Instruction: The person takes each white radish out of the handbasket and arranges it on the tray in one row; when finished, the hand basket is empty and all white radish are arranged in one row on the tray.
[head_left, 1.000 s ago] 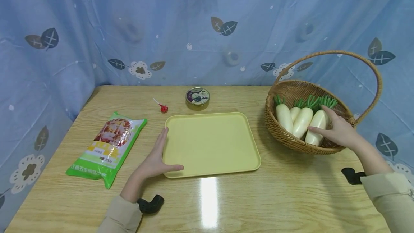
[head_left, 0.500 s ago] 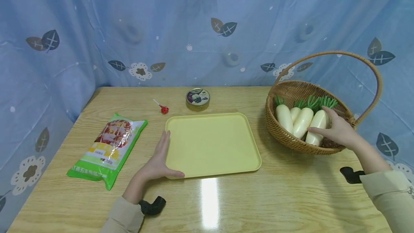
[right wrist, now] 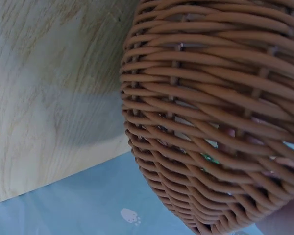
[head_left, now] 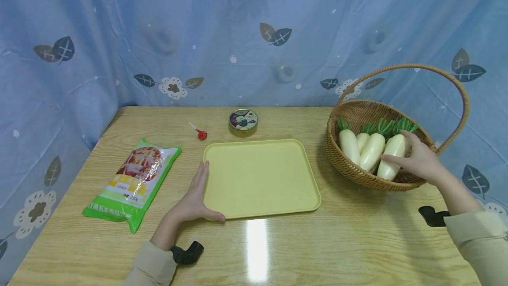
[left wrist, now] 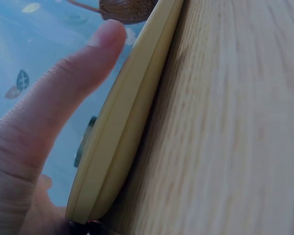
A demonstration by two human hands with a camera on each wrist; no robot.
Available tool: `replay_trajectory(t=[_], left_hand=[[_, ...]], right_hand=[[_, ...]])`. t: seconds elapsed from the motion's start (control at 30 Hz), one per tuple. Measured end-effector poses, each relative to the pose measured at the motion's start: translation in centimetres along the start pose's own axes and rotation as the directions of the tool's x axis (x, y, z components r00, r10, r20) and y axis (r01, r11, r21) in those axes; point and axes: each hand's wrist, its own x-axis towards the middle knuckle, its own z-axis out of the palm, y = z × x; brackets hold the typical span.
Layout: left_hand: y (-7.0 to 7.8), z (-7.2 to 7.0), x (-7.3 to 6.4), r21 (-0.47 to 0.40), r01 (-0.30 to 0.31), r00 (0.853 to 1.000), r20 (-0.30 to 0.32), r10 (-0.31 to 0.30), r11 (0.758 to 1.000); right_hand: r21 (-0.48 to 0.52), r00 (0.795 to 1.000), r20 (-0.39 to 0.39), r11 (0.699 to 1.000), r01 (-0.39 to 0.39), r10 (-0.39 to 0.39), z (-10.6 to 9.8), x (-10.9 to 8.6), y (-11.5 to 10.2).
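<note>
Several white radishes with green tops lie in a brown wicker basket (head_left: 341,162) on the right. My right hand (head_left: 422,160) grips the rightmost white radish (head_left: 394,156), thumb on its near left side and fingers over its far right side. Basket weave (right wrist: 210,98) fills most of the right wrist view and hides nearly all of that hand. At the left end of a yellow tray (head_left: 262,180), my left hand (head_left: 194,200) rests with straight fingers along the edge. Its thumb (left wrist: 68,88) stretches out over the tray's near side in the left wrist view.
A green and white food bag (head_left: 132,182) lies on the left of the wooden table (head_left: 337,246). Behind the tray are a red lollipop (head_left: 201,134) and a round tin (head_left: 243,122). The basket's tall handle (head_left: 416,65) arches over its back. A blue curtain (head_left: 238,34) borders the table.
The rightmost white radish has shifted slightly to the right and tilted a little within the basket, along with my right hand. My left hand stays at the tray's left end.
</note>
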Motion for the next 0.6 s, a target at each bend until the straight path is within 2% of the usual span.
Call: replay_trajectory(t=[0.3,0.6], left_hand=[[0.0,0.1,0.0,0.005,0.003,1.000,0.002,-0.003,1.000],[-0.1,0.1,0.0,-0.002,0.001,1.000,0.003,-0.001,1.000]], right_hand=[[0.078,1.000,-0.009,0.997,-0.008,0.008,-1.0,-0.3,-0.5],[0.023,0.999,-0.005,0.999,-0.034,0.034,-1.7,-0.9,-1.6]])
